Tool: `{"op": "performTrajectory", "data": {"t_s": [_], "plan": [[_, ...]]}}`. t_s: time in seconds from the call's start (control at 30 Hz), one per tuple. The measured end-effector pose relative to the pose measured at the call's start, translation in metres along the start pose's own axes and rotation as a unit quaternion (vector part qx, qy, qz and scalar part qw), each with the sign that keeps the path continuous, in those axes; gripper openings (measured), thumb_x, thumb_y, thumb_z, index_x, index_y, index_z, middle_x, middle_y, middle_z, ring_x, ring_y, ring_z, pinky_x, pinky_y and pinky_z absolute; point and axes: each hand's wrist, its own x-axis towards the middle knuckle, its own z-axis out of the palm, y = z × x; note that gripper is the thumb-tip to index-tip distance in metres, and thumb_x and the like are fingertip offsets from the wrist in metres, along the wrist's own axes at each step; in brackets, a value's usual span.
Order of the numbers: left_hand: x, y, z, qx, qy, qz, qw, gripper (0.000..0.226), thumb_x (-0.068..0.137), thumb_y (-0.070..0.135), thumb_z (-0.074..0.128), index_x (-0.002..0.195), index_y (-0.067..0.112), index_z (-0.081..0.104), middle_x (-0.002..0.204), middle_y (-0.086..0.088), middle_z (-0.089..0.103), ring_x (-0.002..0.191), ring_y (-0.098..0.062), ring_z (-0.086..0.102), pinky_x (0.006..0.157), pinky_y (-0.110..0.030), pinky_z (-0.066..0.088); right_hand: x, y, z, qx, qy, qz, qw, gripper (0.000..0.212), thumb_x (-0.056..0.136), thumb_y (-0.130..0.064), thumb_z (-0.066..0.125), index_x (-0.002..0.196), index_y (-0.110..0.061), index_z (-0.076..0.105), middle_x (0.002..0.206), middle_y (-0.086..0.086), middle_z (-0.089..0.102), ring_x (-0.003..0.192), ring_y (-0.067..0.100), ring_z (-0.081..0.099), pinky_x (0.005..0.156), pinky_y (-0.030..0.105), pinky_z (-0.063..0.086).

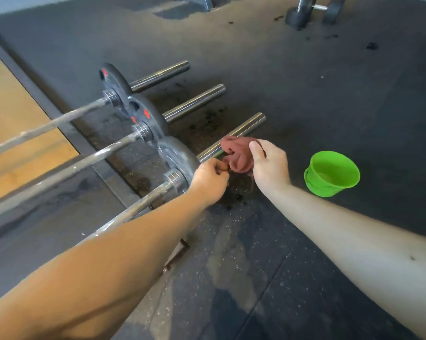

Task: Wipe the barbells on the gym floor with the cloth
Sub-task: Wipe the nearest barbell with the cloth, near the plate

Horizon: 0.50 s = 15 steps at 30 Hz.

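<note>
Cloth, reddish, bunched over nearest barbell sleeve; left hand pinches one end, right hand grips the rest, apparently readying a wipe.

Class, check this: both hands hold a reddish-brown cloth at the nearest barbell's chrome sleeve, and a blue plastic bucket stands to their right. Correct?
No: the plastic bucket is green, not blue; the head view shows it. The left hand and right hand do hold the reddish-brown cloth at the nearest barbell's chrome sleeve.
</note>
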Motion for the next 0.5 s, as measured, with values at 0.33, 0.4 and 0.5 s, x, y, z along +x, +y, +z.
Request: {"op": "performTrajectory", "data": {"t_s": [0.33,0.4,0.5], "plan": [[-0.032,0.003,-0.108,0.144,-0.041,0.017,0.989,0.009,0.088,0.012,0.056,0.093,0.010,0.063,0.089,-0.011,0.075,0.082,-0.028,0.069,0.072,-0.035,0.055,-0.022,-0.068,0.046,0.021,-0.090,0.057,0.994,0.029,0.109,-0.035,0.043,0.107,-0.021,0.068,0.099,-0.007,0.067,0.093,0.002,0.061,0.089,0.026,0.047],[-0.036,0.000,-0.130,0.155,-0.046,0.016,0.987,0.010,0.087,0.013,0.058,0.096,0.013,0.062,0.093,-0.008,0.073,0.087,-0.028,0.069,0.076,-0.035,0.055,-0.025,-0.079,0.056,0.029,-0.105,0.061,0.992,0.031,0.110,-0.037,0.041,0.107,-0.020,0.067,0.100,-0.007,0.066,0.093,0.003,0.060,0.088,0.025,0.046],[-0.041,-0.004,-0.155,0.156,-0.038,0.019,0.987,0.011,0.090,0.016,0.062,0.100,0.017,0.058,0.098,-0.005,0.071,0.086,-0.023,0.068,0.078,-0.035,0.055,-0.024,-0.091,0.069,0.033,-0.114,0.058,0.991,0.036,0.109,-0.039,0.041,0.106,-0.018,0.070,0.104,0.000,0.068,0.098,0.010,0.063,0.087,0.027,0.049]]}}
